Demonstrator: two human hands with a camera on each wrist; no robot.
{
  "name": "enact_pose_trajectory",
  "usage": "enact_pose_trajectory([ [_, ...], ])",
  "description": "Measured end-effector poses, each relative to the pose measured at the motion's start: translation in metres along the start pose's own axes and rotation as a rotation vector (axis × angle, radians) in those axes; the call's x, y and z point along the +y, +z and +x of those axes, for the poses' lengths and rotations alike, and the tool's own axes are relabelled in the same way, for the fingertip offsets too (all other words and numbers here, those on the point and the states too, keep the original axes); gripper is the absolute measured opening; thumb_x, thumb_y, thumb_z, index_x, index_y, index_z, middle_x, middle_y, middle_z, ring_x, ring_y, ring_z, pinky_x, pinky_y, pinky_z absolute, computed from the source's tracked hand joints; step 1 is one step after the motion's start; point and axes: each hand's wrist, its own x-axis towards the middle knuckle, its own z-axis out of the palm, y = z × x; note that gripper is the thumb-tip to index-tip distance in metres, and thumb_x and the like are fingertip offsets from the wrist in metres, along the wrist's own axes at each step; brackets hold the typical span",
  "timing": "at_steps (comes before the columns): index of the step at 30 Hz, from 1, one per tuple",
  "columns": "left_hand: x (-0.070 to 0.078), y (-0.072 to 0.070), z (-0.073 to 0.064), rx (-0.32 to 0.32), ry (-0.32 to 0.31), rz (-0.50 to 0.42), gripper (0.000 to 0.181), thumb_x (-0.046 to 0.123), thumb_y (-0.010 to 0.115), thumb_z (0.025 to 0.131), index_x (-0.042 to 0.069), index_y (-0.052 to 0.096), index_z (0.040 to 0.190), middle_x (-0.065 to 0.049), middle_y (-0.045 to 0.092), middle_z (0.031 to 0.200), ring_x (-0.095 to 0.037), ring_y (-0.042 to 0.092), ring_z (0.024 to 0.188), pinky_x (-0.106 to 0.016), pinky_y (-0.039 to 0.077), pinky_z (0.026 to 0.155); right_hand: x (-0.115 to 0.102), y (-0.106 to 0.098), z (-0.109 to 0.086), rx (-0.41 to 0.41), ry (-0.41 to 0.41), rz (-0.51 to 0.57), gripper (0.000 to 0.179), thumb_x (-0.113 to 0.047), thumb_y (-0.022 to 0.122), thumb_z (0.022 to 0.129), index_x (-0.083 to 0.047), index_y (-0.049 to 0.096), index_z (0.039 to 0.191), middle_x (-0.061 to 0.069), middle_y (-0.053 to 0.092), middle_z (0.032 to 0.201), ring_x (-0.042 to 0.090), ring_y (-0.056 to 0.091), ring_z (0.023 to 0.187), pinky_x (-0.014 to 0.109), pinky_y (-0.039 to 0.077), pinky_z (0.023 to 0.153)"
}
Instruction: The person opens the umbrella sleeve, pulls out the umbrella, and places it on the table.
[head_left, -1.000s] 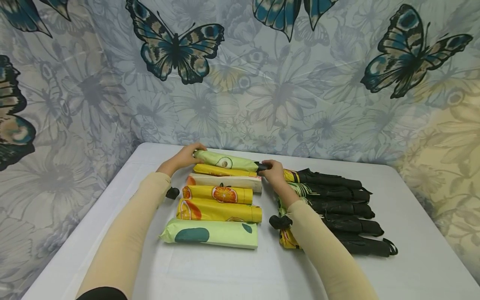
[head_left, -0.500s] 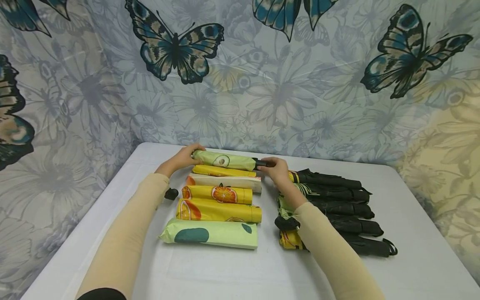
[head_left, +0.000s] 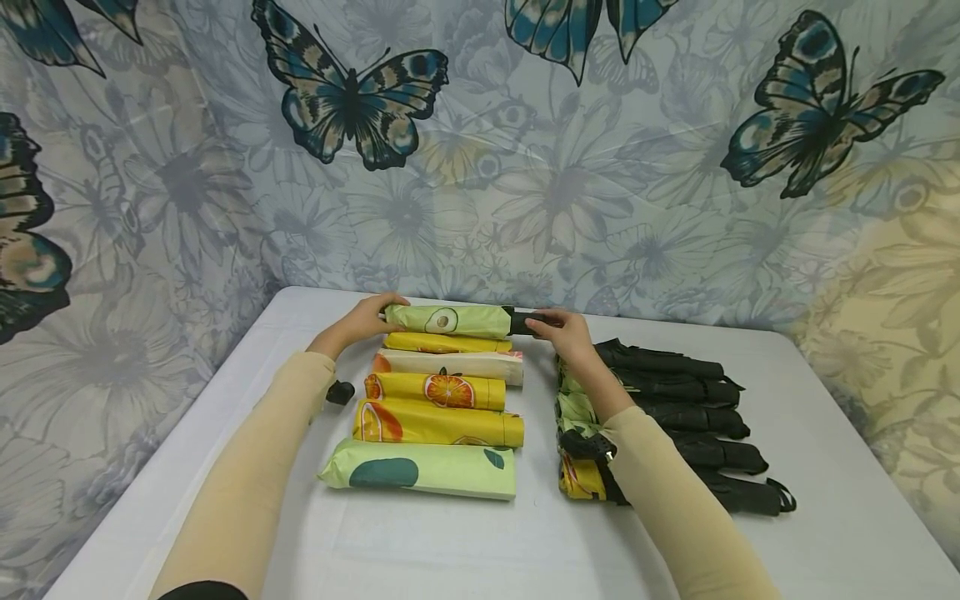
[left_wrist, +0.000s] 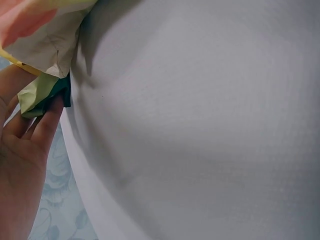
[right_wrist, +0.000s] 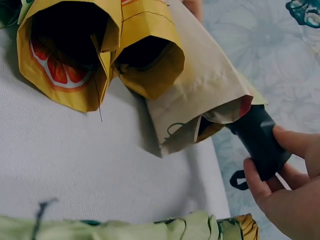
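Note:
In the head view, my left hand point(head_left: 362, 320) grips the left end of a pale green avocado-print sleeve point(head_left: 474, 320) at the back of the left row. From the sleeve's other end sticks the black handle point(head_left: 521, 323) of a folded umbrella, pinched by my right hand point(head_left: 567, 331). The right wrist view shows thumb and fingers round this black handle point(right_wrist: 260, 142), with a small strap loop point(right_wrist: 239, 180) hanging off it. Fingers of the left hand point(left_wrist: 25, 150) hold the crumpled green sleeve end point(left_wrist: 40, 95) in the left wrist view; the umbrella's body is hidden inside.
In front lie several sleeves: a yellow one point(head_left: 446, 342), a cream one point(head_left: 450, 364), an orange-print one point(head_left: 397, 388), another yellow one point(head_left: 442, 422) and a green one point(head_left: 457, 470). Several folded black umbrellas point(head_left: 712, 452) lie right, partly under my right arm. A butterfly-print curtain point(head_left: 480, 217) hangs behind.
My right hand has moved rightward with the umbrella's handle, and more black shows beyond the sleeve's mouth. The left hand, still gripping the sleeve, has shifted slightly left.

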Motion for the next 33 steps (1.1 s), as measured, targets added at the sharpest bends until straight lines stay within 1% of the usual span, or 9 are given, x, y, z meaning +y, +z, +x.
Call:
enact_pose_trajectory([
  [4, 0.000, 0.001, -0.001, -0.002, -0.002, 0.003, 0.050, 0.011, 0.068, 0.092, 0.007, 0.051, 0.138, -0.021, 0.044, 0.147, -0.039, 0.044, 0.134, -0.053, 0.042, 0.108, 0.003, -0.003, 0.003, -0.029, 0.012, 0.045, 0.049, -0.020, 0.060, 0.098, -0.001, 0.048, 0.141, 0.023, 0.050, 0.141, 0.039, 0.058, 0.121, 0.046, 0.045, 0.108],
  [7, 0.001, 0.001, -0.001, -0.002, -0.003, 0.009, 0.048, 0.011, 0.067, 0.092, 0.007, 0.052, 0.137, -0.021, 0.045, 0.147, -0.039, 0.045, 0.133, -0.053, 0.043, 0.107, 0.005, -0.007, 0.004, -0.035, 0.028, 0.084, 0.049, -0.018, 0.059, 0.098, 0.000, 0.047, 0.142, 0.023, 0.051, 0.142, 0.038, 0.058, 0.121, 0.045, 0.046, 0.108],
  [11, 0.000, 0.002, -0.001, 0.003, -0.002, 0.009, 0.045, 0.011, 0.068, 0.092, 0.006, 0.055, 0.135, -0.020, 0.047, 0.145, -0.039, 0.046, 0.132, -0.052, 0.043, 0.107, 0.006, -0.014, 0.004, 0.003, 0.048, 0.105, 0.048, -0.020, 0.061, 0.098, -0.002, 0.050, 0.140, 0.021, 0.053, 0.141, 0.031, 0.065, 0.113, 0.044, 0.046, 0.108],
  [14, -0.001, 0.002, -0.001, 0.008, 0.004, 0.010, 0.043, 0.011, 0.068, 0.091, 0.006, 0.056, 0.133, -0.020, 0.049, 0.143, -0.039, 0.046, 0.132, -0.053, 0.042, 0.108, 0.007, -0.019, 0.005, 0.032, 0.052, 0.139, 0.050, -0.022, 0.061, 0.097, -0.002, 0.048, 0.142, 0.020, 0.052, 0.143, 0.020, 0.069, 0.099, 0.042, 0.046, 0.108],
  [16, -0.001, 0.002, -0.002, 0.006, 0.003, 0.008, 0.042, 0.011, 0.067, 0.092, 0.005, 0.057, 0.132, -0.021, 0.049, 0.143, -0.040, 0.045, 0.133, -0.054, 0.042, 0.108, 0.009, -0.022, 0.005, 0.043, 0.056, 0.184, 0.052, -0.021, 0.061, 0.097, -0.001, 0.046, 0.143, 0.020, 0.050, 0.144, 0.016, 0.068, 0.096, 0.040, 0.046, 0.108],
  [18, -0.001, 0.002, -0.003, 0.004, -0.002, 0.010, 0.041, 0.011, 0.067, 0.092, 0.006, 0.057, 0.132, -0.021, 0.049, 0.144, -0.040, 0.044, 0.133, -0.054, 0.042, 0.108, 0.011, -0.026, 0.005, 0.056, 0.058, 0.221, 0.054, -0.021, 0.061, 0.097, -0.001, 0.045, 0.144, 0.019, 0.048, 0.146, 0.004, 0.065, 0.087, 0.039, 0.047, 0.108],
  [19, -0.001, 0.002, -0.004, 0.004, -0.006, 0.011, 0.041, 0.011, 0.067, 0.092, 0.006, 0.057, 0.132, -0.021, 0.048, 0.144, -0.041, 0.044, 0.134, -0.054, 0.042, 0.108, 0.011, -0.027, 0.005, 0.062, 0.059, 0.233, 0.053, -0.022, 0.060, 0.097, -0.002, 0.044, 0.144, 0.019, 0.048, 0.146, 0.002, 0.064, 0.085, 0.039, 0.047, 0.107],
  [28, -0.001, 0.004, -0.003, 0.010, -0.011, 0.021, 0.038, 0.009, 0.065, 0.093, 0.006, 0.058, 0.130, -0.021, 0.051, 0.142, -0.041, 0.046, 0.132, -0.053, 0.044, 0.107, 0.017, -0.044, 0.004, 0.123, 0.051, 0.322, 0.059, -0.026, 0.058, 0.099, -0.002, 0.038, 0.148, 0.020, 0.041, 0.151, 0.000, 0.067, 0.083, 0.038, 0.048, 0.106],
  [33, 0.000, 0.004, -0.002, 0.016, -0.002, 0.024, 0.038, 0.009, 0.066, 0.093, 0.004, 0.058, 0.130, -0.022, 0.052, 0.140, -0.041, 0.047, 0.132, -0.054, 0.043, 0.107, 0.018, -0.052, 0.003, 0.136, 0.024, 0.339, 0.063, -0.027, 0.057, 0.099, -0.001, 0.032, 0.151, 0.019, 0.037, 0.154, -0.001, 0.064, 0.090, 0.036, 0.047, 0.108],
])
